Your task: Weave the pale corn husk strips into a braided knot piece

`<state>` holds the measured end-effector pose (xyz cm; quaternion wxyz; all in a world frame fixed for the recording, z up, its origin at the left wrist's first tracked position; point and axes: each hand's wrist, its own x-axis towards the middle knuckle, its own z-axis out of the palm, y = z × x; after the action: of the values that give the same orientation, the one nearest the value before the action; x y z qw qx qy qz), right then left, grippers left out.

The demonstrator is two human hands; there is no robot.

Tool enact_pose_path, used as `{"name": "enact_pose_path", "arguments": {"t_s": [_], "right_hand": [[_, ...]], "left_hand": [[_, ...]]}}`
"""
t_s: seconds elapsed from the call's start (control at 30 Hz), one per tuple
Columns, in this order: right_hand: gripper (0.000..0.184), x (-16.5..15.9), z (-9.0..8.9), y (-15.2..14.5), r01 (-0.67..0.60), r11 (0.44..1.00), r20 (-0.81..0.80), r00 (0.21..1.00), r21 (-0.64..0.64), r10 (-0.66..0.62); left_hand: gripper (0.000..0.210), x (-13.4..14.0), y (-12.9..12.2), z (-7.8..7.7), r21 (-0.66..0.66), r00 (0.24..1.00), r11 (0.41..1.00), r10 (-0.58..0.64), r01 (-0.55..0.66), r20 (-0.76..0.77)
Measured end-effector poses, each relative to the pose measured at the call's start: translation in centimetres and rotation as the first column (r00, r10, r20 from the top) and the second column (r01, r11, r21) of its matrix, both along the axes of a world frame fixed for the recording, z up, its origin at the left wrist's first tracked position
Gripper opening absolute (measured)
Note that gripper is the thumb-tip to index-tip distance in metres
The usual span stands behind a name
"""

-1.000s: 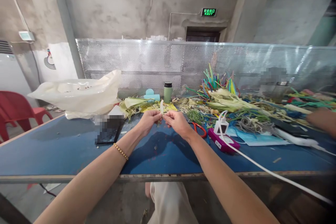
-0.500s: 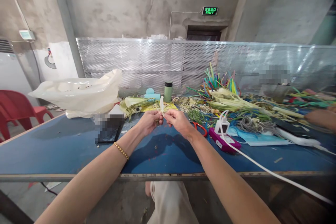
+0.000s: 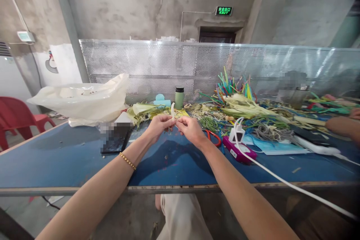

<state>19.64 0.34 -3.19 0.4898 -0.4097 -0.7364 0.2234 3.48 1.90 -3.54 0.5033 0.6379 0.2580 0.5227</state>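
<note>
My left hand and my right hand meet above the blue table, fingertips pinched close together. Between them a pale, whitish strip, which looks like a piece of corn husk, stands upright with its tip bent a little. Both hands are closed on its lower end, which the fingers hide. Some greenish bits show under the left fingers. Behind the hands lie husk leaves and a green bottle with a black lid.
A large cream plastic bag sits at the left. On the right are a purple power strip with a white cable, red-handled scissors, a heap of husks and coloured strands. Another person's hand is at the far right.
The strip's tip now curves slightly, and my left fingers have shifted a little around its base. At the far right, the other person's arm has moved slightly. The view has shifted slightly.
</note>
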Motion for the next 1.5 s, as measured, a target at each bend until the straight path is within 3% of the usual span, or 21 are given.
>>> {"name": "enact_pose_path", "arguments": {"t_s": [0.17, 0.53, 0.73, 0.83, 0.93, 0.97, 1.07, 1.13, 1.3, 1.5], "right_hand": [[0.023, -0.1, 0.0, 0.0, 0.01, 1.0, 0.05, 0.999, 0.012, -0.01], [0.023, 0.0, 0.6, -0.7, -0.063, 0.997, -0.014, 0.998, -0.053, 0.063], [0.023, 0.0, 0.7, -0.9, -0.05, 0.998, 0.037, 0.998, -0.034, 0.051], [0.03, 0.5, 0.8, -0.5, 0.047, 0.998, 0.079, 0.996, 0.048, -0.05], [0.033, 0.9, 1.0, 0.1, 0.223, 0.959, -0.03, 0.975, 0.174, -0.221], [0.032, 1.0, 1.1, 0.2, 0.217, 0.962, -0.082, 0.975, 0.165, -0.205], [0.027, 0.9, 1.1, 0.3, 0.001, 0.999, -0.18, 0.984, 0.034, 0.005], [0.026, 0.8, 1.0, 0.2, -0.074, 0.997, -0.217, 0.974, -0.021, 0.068], [0.025, 0.4, 0.9, -0.1, -0.063, 0.997, -0.248, 0.967, -0.033, 0.053], [0.021, 0.0, 0.7, 0.0, -0.035, 0.999, -0.203, 0.978, 0.019, 0.038]], "left_hand": [[0.031, 0.2, 0.4, -0.3, 0.075, 0.995, 0.993, 0.094, -0.093, -0.018], [0.025, 0.0, 0.3, -0.2, -0.16, 0.981, 0.984, -0.049, 0.08, 0.187], [0.024, -0.3, 0.5, 0.0, -0.152, 0.982, 0.985, -0.053, 0.081, 0.179], [0.023, -0.6, 0.3, 0.3, -0.125, 0.983, 0.985, -0.103, 0.122, 0.154], [0.021, -0.7, -0.1, 0.5, -0.122, 0.974, 0.969, -0.201, 0.213, 0.103], [0.02, -0.7, -0.3, 0.6, -0.121, 0.968, 0.962, -0.237, 0.246, 0.08], [0.018, -0.5, -0.8, 0.7, -0.137, 0.95, 0.94, -0.309, 0.311, 0.037], [0.021, -0.5, -1.0, 0.8, -0.165, 0.945, 0.93, -0.324, 0.328, 0.051], [0.034, -0.2, -1.0, 0.9, -0.177, 0.961, 0.945, -0.262, 0.273, 0.087], [0.027, 0.5, -0.9, 0.2, -0.156, 0.989, 0.977, -0.14, 0.146, 0.048]]}}
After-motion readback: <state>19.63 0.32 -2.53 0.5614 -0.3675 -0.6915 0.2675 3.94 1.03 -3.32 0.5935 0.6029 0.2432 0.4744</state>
